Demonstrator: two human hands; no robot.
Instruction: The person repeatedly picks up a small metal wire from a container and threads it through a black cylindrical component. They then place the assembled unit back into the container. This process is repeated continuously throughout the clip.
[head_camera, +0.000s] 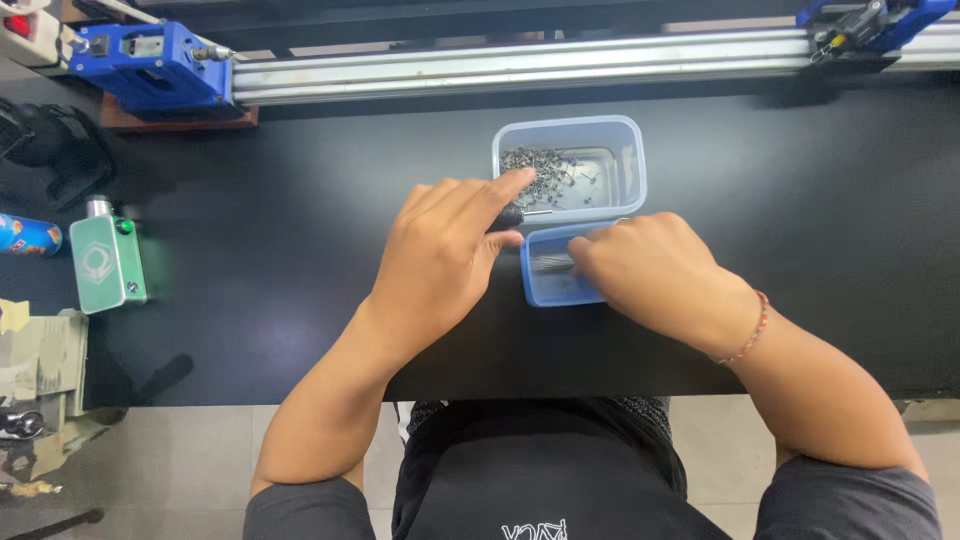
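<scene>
My left hand (445, 250) is closed around a small dark-handled screwdriver (512, 214), whose thin metal tip points right toward a clear plastic tub (625, 160) holding several small metal screws (545, 168). My right hand (655, 270) rests over a smaller blue-rimmed tray (545, 285) just in front of the tub, fingertips pinching a small metal part (555, 263) in it. A beaded bracelet (748, 335) circles my right wrist.
The black tabletop (300, 250) carries a green box-shaped device (108, 262) and a colourful can (28, 236) at the left. An aluminium rail (520, 65) with blue brackets (160, 65) spans the back. Clutter sits at the left edge.
</scene>
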